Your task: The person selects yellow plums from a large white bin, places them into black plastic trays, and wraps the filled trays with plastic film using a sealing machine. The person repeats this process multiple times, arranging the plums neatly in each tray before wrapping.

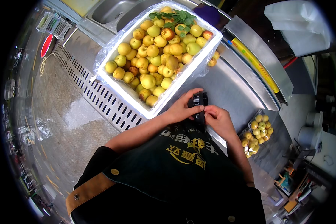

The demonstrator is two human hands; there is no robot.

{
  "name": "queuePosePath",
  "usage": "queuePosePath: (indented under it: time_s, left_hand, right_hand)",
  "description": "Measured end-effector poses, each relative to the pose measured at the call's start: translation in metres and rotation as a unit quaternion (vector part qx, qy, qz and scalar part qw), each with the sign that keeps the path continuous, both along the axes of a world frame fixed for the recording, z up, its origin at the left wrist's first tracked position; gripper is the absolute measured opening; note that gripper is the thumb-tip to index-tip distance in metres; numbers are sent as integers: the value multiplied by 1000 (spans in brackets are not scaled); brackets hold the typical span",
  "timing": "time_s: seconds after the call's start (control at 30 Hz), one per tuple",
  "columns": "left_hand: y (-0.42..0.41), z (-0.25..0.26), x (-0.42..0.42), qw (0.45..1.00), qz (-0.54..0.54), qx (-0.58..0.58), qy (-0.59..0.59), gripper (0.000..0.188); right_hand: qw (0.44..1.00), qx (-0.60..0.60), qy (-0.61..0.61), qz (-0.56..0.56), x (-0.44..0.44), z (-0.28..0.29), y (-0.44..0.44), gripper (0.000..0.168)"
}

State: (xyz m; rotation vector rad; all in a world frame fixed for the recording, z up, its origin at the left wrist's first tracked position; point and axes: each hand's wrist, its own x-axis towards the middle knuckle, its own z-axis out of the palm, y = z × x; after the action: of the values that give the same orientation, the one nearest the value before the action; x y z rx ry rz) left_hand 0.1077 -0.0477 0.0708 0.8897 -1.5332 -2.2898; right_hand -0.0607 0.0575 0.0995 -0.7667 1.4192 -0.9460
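Note:
Close in front of my apron, my left hand grips a ribbed black plastic tray that stands on edge, its thumb across the near side. It may be several nested trays; I cannot tell. The thumb and fingertips of my right hand pinch the tray's right edge. Just beyond my left forearm is a white foam box lined with clear plastic film. Round, jujube-like yellow-green fruits with brown patches fill it, and a leafy green sprig lies on top at the far end.
A stainless-steel counter carries the box. Clear packs of the same fruit sit to the right. Loose fruits lie beside the box's far right side. A sink is behind it; a slotted drain strip runs along the left.

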Motion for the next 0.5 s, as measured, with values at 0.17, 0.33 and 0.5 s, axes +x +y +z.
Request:
queuePosePath:
  time_s: [0.17,0.33,0.5]
  left_hand:
    - [1,4,-3,1000,-9,-24,-14,63]
    - [2,9,-6,997,-12,-71,-13,62]
    - [5,12,-9,995,-23,-95,-25,60]
  right_hand:
    - [998,-5,41,42,-3,0,-1,18]
    - [997,-1,50,54,-6,1,-2,13]
    - [994,6,88,66,-9,1,0,5]
